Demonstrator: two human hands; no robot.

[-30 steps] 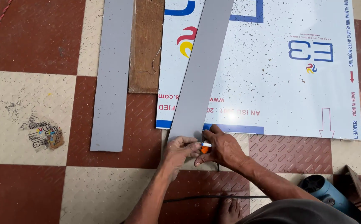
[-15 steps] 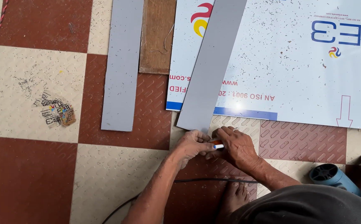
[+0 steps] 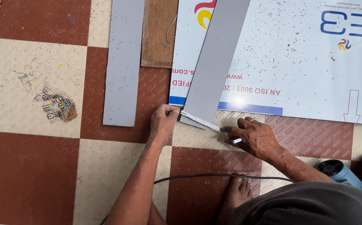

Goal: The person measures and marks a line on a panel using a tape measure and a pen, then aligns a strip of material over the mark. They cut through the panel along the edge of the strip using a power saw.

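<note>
Just ruler [image 3: 201, 121] between hands (strip-end)

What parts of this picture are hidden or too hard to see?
Head view only:
- Blue power tool: mostly hidden by the person's dark clothing and the right edge.
- Grey strip and white sheet: far ends cut off by the top edge.
- Ruler markings: too small.
- Pen in the right hand: only its tip shows.

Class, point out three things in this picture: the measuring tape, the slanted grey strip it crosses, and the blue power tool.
measuring tape [image 3: 201, 121], head view, middle of the pulled-out blade.
slanted grey strip [image 3: 216, 62], head view, centre of its flat face.
blue power tool [image 3: 341, 173], head view, its blue body by the right edge.
</note>
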